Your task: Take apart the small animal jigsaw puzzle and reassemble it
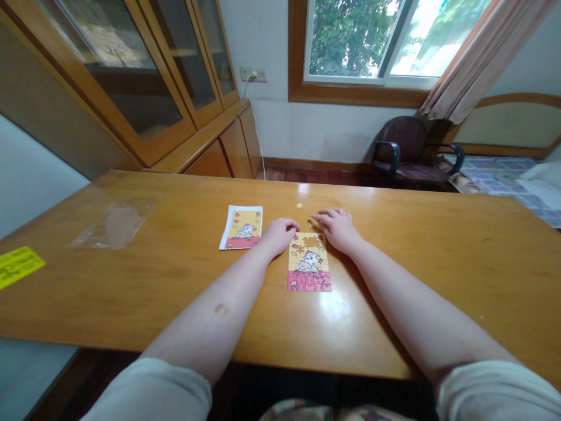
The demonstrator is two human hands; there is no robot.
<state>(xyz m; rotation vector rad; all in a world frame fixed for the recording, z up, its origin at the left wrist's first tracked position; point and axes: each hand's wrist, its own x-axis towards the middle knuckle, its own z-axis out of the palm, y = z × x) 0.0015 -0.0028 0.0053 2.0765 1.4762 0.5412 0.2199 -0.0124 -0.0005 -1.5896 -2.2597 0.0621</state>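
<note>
A jigsaw puzzle [309, 280] lies flat on the table, with a white cartoon animal on yellow above a pink band. Gaps show the wood in its upper part. My left hand [279, 235] rests at the puzzle's upper left corner, fingers curled together; what they hold, if anything, is hidden. My right hand [340, 230] is at the upper right corner, fingers apart and reaching over loose puzzle pieces [311, 224] just above the puzzle. Farther back lies another loose puzzle piece [299, 205]. Left of my left hand is a printed reference picture [241, 225] with the same design.
The wooden table [175, 292] spreads wide on both sides. A clear plastic bag [118, 225] lies at the left, near a yellow label [20, 266]. Beyond the table are a glass-doored cabinet [175, 70], an office chair [403, 146] and a window [355, 41].
</note>
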